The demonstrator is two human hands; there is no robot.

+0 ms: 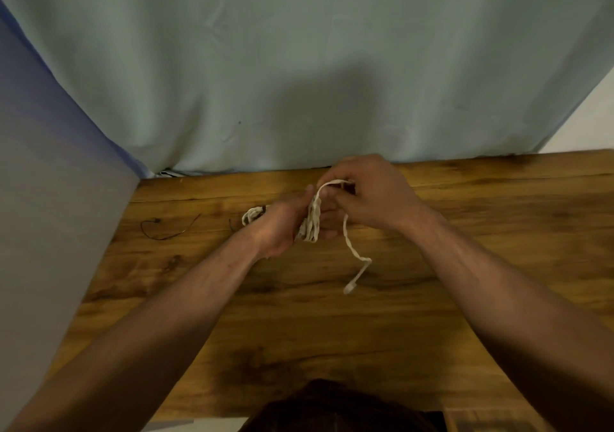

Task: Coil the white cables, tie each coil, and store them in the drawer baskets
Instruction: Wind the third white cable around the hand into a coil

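A white cable (312, 222) and thin black wire (166, 232) contrast with a knotty, brown-grained wooden table (332, 315) before a pale grey-green curtain (299, 49).

The table (465, 298) is wood, warm brown with dark knots and a strong grain, and its top is smooth with a low satin sheen. Across the upper frame hangs a pale grey-green curtain (299, 49) of thin matt cloth, softly creased. At the left edge a blue-grey panel (50, 199) looks smooth and matt; its material cannot be told. The white cable (312, 222) at centre frame has a matt, braided-looking jacket and ends in a smooth pale plug (350, 287). The wall (591, 122) at right is plain matt white.
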